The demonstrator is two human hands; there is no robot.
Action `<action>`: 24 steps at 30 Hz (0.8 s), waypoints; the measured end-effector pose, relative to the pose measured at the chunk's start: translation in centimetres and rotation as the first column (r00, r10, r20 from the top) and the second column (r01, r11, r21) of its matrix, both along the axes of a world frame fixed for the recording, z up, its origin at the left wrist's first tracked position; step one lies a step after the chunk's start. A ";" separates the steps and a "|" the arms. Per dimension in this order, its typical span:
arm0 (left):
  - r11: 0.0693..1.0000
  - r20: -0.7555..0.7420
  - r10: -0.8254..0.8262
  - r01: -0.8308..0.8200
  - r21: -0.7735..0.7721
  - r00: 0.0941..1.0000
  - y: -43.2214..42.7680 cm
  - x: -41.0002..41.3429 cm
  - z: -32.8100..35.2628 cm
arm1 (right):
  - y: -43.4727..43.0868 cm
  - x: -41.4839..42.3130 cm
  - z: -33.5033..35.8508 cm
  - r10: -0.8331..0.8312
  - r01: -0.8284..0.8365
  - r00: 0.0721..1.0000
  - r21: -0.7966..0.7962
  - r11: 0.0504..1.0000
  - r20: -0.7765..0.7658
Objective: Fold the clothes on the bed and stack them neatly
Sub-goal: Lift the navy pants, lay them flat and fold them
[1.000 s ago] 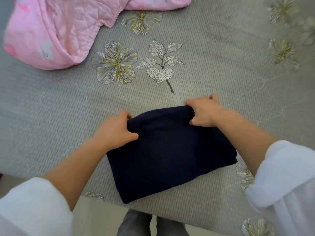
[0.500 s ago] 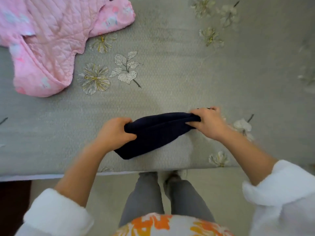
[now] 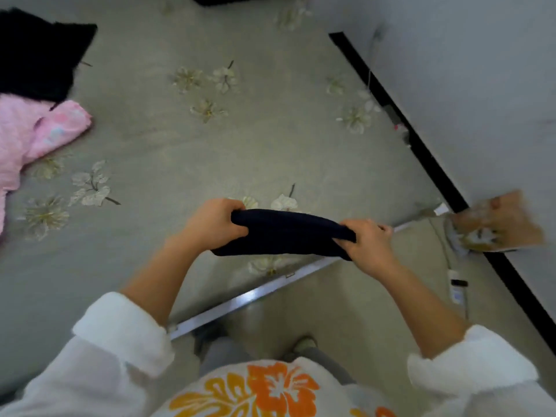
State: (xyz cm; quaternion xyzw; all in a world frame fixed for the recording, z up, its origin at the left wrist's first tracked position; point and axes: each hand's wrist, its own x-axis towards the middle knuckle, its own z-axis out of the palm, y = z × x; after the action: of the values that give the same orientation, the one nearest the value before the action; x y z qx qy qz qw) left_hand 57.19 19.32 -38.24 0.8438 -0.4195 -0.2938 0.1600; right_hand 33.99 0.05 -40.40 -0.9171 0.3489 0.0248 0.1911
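Navy fabric, one folded garment [image 3: 285, 234], is held above the near edge of the bed [image 3: 168, 152]. The left hand [image 3: 215, 222] and right hand [image 3: 365, 243] each clench an end in a closed fist, probably so the folds stay together for carrying to a stack. Well beyond the left grip lie two more garments: one pink quilted piece [image 3: 36, 133] and one black piece [image 3: 39, 52].

Right side: grey wall [image 3: 466, 70], with a black skirting [image 3: 421, 145] running along its foot. A brown patterned item [image 3: 496, 227], blurred, lies against the skirting. A white power strip [image 3: 457, 288] lies on the pale floor [image 3: 376, 311], with a cable [image 3: 442, 245] just beside it.
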 end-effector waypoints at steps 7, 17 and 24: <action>0.963 -0.002 -0.267 0.267 -0.031 0.964 -16.8 -11.9 2.1 | -11.1 -16.4 3.6 -0.231 0.224 0.971 -0.106 0.969 -0.055; 0.878 0.035 -0.479 0.479 -0.007 0.877 -38.6 -19.7 4.8 | -27.4 -26.3 5.1 -0.415 0.399 0.906 -0.157 0.904 -0.086; 0.892 0.041 -0.449 0.450 -0.035 0.893 -54.2 -20.4 4.0 | -42.9 -27.1 4.7 -0.407 0.395 0.910 -0.138 0.908 -0.078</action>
State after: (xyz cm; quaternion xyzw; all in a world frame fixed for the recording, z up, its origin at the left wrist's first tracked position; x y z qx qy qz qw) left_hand 36.81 -34.84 -34.28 0.7249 -0.6120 -0.3002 0.0993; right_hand 6.93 -42.90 -35.66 -0.8330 0.5404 0.0121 0.1185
